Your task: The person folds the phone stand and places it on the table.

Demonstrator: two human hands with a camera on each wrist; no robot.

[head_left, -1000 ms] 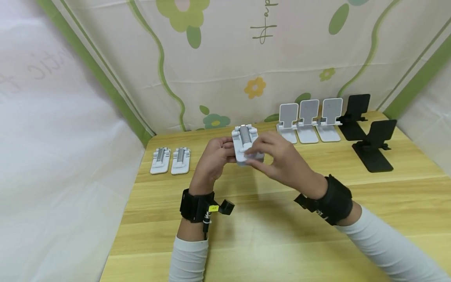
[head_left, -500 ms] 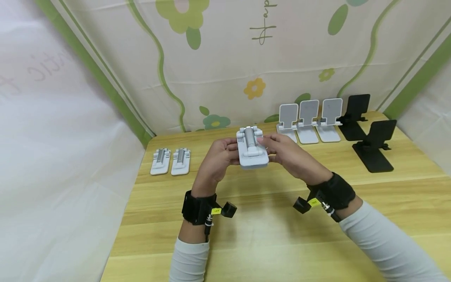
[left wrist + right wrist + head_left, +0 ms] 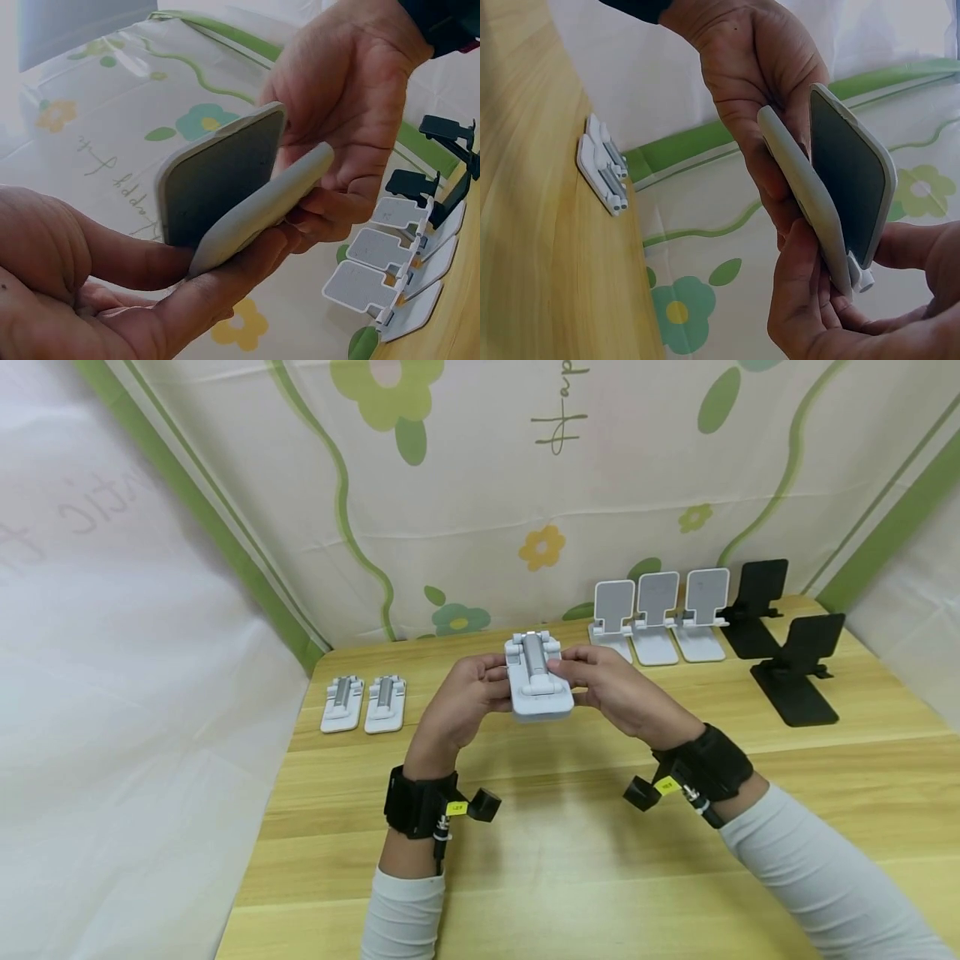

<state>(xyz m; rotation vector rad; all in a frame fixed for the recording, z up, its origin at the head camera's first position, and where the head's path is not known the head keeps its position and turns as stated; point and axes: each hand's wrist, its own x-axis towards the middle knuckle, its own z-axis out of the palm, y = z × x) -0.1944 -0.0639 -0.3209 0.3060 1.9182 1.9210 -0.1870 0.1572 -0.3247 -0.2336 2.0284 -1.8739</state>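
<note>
White, rectangular plastic stand (image 3: 538,683) sits pinched between left hand (image 3: 467,695) and right hand (image 3: 611,687), fingers curled; uneven pull could twist it free.

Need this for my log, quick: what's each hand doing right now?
Left hand: holding a white stand by its left side.
Right hand: holding the same stand by its right side.

Script on the flowered cloth (image 3: 465,502) read "Happy"; "ntic" showed faintly on the white left-hand cloth (image 3: 112,652). Print on the yellow wrist-strap labels (image 3: 457,808) was illegible.
</note>
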